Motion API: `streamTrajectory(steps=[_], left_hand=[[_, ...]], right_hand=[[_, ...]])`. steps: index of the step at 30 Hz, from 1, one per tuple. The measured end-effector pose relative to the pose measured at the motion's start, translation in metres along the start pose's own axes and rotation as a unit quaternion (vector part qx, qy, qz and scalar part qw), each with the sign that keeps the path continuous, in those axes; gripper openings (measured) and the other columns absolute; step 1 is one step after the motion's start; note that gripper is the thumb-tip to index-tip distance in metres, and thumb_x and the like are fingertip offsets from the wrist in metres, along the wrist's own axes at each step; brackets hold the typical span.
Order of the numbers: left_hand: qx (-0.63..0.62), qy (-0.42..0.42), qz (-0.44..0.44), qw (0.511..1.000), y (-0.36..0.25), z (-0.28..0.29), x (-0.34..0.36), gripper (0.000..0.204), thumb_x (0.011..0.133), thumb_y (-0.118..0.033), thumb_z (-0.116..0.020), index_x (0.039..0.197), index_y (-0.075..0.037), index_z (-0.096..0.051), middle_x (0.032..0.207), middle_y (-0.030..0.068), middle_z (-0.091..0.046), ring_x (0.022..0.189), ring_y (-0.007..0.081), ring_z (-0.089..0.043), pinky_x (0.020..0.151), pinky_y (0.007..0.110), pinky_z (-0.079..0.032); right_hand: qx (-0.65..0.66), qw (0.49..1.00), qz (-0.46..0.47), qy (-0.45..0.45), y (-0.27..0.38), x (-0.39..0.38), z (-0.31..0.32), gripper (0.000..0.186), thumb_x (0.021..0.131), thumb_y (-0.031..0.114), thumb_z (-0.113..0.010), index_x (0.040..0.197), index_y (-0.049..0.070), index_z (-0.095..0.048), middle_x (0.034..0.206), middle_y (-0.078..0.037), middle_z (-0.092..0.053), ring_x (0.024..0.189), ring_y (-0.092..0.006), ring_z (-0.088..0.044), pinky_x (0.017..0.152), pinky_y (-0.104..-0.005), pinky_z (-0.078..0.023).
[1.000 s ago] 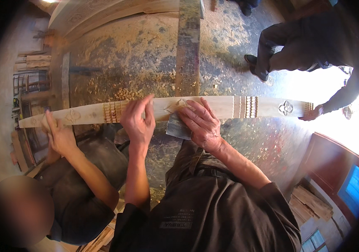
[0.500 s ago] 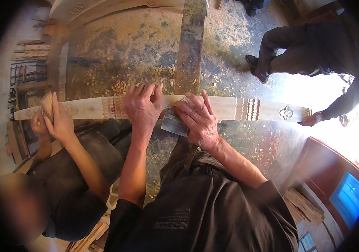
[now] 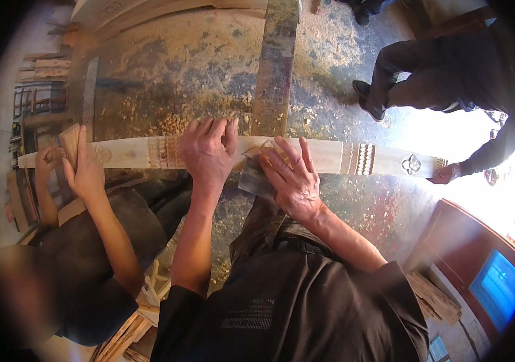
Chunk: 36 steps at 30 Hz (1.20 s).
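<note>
The long carved plank (image 3: pixel 330 158) lies crosswise at waist height over the dusty floor (image 3: pixel 167 66); the left hand (image 3: pixel 209 151) presses flat and spread on it, while the right hand (image 3: pixel 290 175) pins a grey sanding sheet (image 3: pixel 252 178) against its near edge. With 2 other people's hands (image 3: pixel 85 169) at the plank's ends, an uneven push could probably twist it and slip the sheet. Open room lies only beyond its far edge.

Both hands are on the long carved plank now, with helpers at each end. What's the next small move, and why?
Probably press the left hand flat to steady the carved plank, then stroke the right hand a little along it. The right hand lies over a small grey block at the plank's near edge, and co-workers' hands hold the ends, so the plank looks braced.
</note>
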<state>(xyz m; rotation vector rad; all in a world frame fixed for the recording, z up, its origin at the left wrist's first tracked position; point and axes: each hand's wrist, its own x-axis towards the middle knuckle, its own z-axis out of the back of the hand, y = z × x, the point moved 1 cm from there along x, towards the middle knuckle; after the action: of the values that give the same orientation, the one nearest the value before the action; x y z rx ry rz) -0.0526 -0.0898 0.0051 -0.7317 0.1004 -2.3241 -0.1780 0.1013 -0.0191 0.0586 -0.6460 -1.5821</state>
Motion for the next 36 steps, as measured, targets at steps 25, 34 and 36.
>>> streamTrajectory(steps=[25,34,36], left_hand=[[-0.091,-0.036,0.044,0.994,0.002,0.004,-0.011,0.019,0.106,-0.014,-0.078,0.09,-0.004,-0.076,0.081,0.0102,-0.072,0.073,0.0354,-0.064,0.064,0.047,-0.049],[-0.089,-0.038,0.048,0.994,0.002,0.005,-0.009,0.019,0.106,-0.013,-0.078,0.09,-0.003,-0.075,0.079,0.0114,-0.071,0.072,0.0361,-0.063,0.063,0.048,-0.049],[-0.091,-0.039,0.048,0.994,0.001,0.003,-0.009,0.019,0.106,-0.013,-0.078,0.09,-0.003,-0.075,0.079,0.0117,-0.07,0.072,0.0364,-0.063,0.063,0.048,-0.049]], right_hand=[[-0.031,0.999,0.007,0.008,0.01,0.006,0.006,0.054,0.087,0.018,-0.07,0.136,-0.002,-0.078,0.153,-0.012,-0.069,0.162,-0.0364,-0.049,0.138,-0.0703,-0.028],[-0.032,0.999,0.001,0.018,0.008,0.008,0.001,0.05,0.088,0.017,-0.071,0.134,-0.002,-0.079,0.153,-0.011,-0.068,0.165,-0.0361,-0.044,0.139,-0.0695,-0.027],[-0.037,0.999,-0.007,0.022,0.009,0.012,0.005,0.05,0.088,0.017,-0.072,0.134,-0.002,-0.079,0.153,-0.011,-0.068,0.165,-0.036,-0.044,0.139,-0.0693,-0.027]])
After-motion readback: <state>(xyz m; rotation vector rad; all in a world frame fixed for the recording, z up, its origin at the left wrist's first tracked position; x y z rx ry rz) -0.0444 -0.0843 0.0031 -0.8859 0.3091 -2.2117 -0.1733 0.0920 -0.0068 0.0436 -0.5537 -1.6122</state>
